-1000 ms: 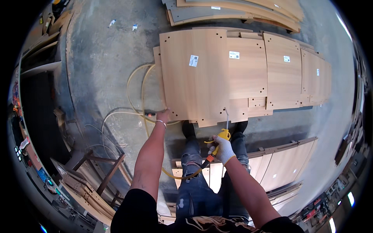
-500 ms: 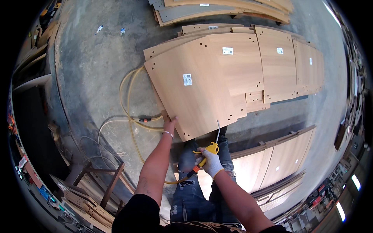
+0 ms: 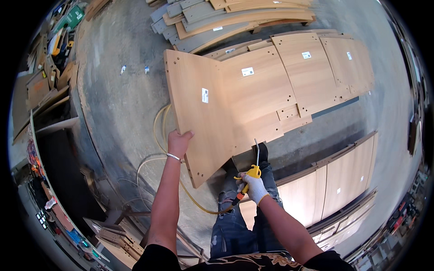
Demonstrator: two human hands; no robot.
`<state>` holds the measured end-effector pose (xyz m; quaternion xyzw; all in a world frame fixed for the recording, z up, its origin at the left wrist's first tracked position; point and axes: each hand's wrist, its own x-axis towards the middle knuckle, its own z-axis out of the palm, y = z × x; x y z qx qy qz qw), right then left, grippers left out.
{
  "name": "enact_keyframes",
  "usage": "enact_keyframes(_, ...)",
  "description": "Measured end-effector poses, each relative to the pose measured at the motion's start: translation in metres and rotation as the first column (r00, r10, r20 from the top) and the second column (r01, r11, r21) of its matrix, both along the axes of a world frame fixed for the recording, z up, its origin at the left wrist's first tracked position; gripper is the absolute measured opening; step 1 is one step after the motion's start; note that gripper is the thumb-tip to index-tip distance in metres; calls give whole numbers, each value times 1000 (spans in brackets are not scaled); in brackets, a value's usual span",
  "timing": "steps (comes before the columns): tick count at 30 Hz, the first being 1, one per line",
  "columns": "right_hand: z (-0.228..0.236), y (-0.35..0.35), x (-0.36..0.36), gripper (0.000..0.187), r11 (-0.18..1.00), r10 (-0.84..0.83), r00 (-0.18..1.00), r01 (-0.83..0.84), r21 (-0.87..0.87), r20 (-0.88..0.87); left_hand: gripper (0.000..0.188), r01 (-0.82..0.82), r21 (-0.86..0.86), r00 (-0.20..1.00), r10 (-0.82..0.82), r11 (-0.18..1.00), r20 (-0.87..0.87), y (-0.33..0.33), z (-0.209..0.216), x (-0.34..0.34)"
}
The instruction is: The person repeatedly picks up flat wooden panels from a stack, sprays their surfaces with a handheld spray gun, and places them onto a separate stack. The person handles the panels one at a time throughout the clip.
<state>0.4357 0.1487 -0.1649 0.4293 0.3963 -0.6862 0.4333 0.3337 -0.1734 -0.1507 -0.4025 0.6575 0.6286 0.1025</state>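
Observation:
A wood-grain panel [image 3: 203,122] with a white label and drilled holes is tilted up along its left edge. My bare left hand [image 3: 180,141] grips that edge, thumb on the face and fingers hidden behind it. In my gloved right hand [image 3: 254,186] is a yellow air blow gun [image 3: 254,172], its thin metal nozzle pointing away from me toward the panels. A yellow hose [image 3: 194,205] runs from the gun's orange-and-black coupling to the left. Right of the raised panel lie more wood-grain panels [image 3: 260,83], overlapping in a row.
Stacked grey and wood boards [image 3: 235,22] lie at the far side. Pale panels [image 3: 334,189] stand low to my right. Hose coils [image 3: 160,128] rest on the concrete floor [image 3: 122,108] at left. A dark wooden frame [image 3: 131,214] and a stack of boards [image 3: 113,241] are at lower left.
My left hand has lifted the panel's left edge, and the panel has gone from lying nearly flat to tilted. My right hand still holds the blow gun. The view has shifted.

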Motion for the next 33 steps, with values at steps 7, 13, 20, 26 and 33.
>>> enact_keyframes(7,17,12,-3,14,999,-49,997,48,17,54,28,505,-666,863,-327,549,385,39,88,-40)
enact_keyframes(13,18,21,-5,13,999,-52,996,52,3,67,27,501,-694,865,-313,517,392,59,64,-42)
enact_keyframes(20,16,51,-17,14,992,-125,984,122,31,130,22,401,-711,915,-285,578,285,83,80,-36)
enact_keyframes(26,4,43,-37,17,993,-86,981,71,89,175,21,470,-761,873,-365,448,324,102,55,-59)
enact_keyframes(33,-21,-1,-44,20,981,188,967,-193,9,172,26,469,-712,879,-355,523,318,103,69,-78)
